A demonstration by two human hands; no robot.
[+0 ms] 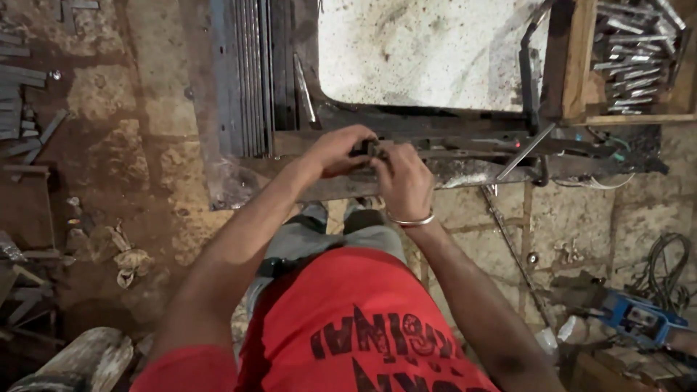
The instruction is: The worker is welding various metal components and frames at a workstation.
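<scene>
Red-shirted, the person reaches forward so left hand [335,151] and right hand [401,179] meet, both clamped on a small dark metal piece [369,149] lying crosswise over the long rusty steel workbench rail [465,142].

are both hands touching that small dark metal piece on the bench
Touching: the head view shows the left hand and right hand both closed around the small dark metal piece.

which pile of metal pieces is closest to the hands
The stack of flat metal strips standing on edge on the workbench, just up-left of the left hand. The rods in the wooden box and the scraps on the floor lie much farther off.
</scene>
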